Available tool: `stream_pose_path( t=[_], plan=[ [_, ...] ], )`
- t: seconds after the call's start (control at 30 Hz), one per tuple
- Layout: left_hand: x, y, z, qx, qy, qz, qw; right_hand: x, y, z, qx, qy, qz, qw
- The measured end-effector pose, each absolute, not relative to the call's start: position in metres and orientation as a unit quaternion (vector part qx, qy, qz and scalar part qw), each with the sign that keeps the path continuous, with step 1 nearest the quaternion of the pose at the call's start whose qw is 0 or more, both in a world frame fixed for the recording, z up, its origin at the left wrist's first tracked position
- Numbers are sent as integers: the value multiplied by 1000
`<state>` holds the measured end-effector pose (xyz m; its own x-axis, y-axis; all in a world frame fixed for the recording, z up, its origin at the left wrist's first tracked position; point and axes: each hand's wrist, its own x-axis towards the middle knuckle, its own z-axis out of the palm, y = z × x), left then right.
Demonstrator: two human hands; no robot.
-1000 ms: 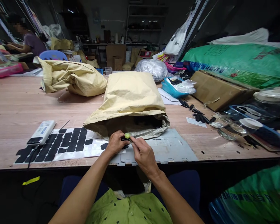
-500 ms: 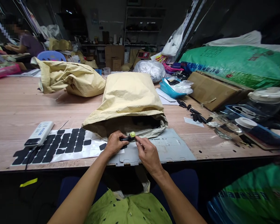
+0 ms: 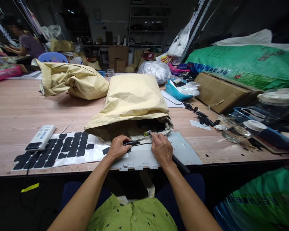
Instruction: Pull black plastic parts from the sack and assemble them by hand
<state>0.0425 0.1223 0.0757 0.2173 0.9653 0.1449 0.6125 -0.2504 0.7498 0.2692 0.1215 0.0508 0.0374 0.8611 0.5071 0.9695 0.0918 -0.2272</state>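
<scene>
My left hand (image 3: 117, 146) rests on the sheet's edge, fingers closed on a small black part (image 3: 132, 143). To its right, my right hand (image 3: 162, 148) is closed, pinching a small yellow-green piece (image 3: 146, 133) right at the open mouth of the yellow sack (image 3: 135, 96). A thin black rod (image 3: 181, 164) sticks out from under my right wrist; I cannot tell whether the hand holds it. Both hands lie over a grey flat plate (image 3: 183, 149) at the table's near edge.
A white sheet of several black pads (image 3: 62, 149) and a white remote control (image 3: 40, 137) lie to the left. A second yellow sack (image 3: 72, 80) sits behind. Loose black parts (image 3: 204, 120), a cardboard box (image 3: 221, 93), jars and a green sack crowd the right. Another person sits far left.
My right hand has moved right and forward, carrying the yellow-green piece away from the left hand to the sack's mouth. A black rod now shows under its wrist. The left hand stays put.
</scene>
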Motion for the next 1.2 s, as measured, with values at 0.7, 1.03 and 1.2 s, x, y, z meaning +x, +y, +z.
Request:
stream_pose_path(
  t=[0.7, 1.03, 1.2],
  plan=[
    [47, 10, 81, 789, 493, 6, 368, 266, 119, 52, -671, -689, -112, 252],
    [67, 38, 106, 765, 425, 4, 484, 266, 120, 49, -669, -692, -117, 244],
    [98, 145, 135, 711, 581, 236, 318, 266, 120, 51, -668, -693, -112, 246]
  ],
)
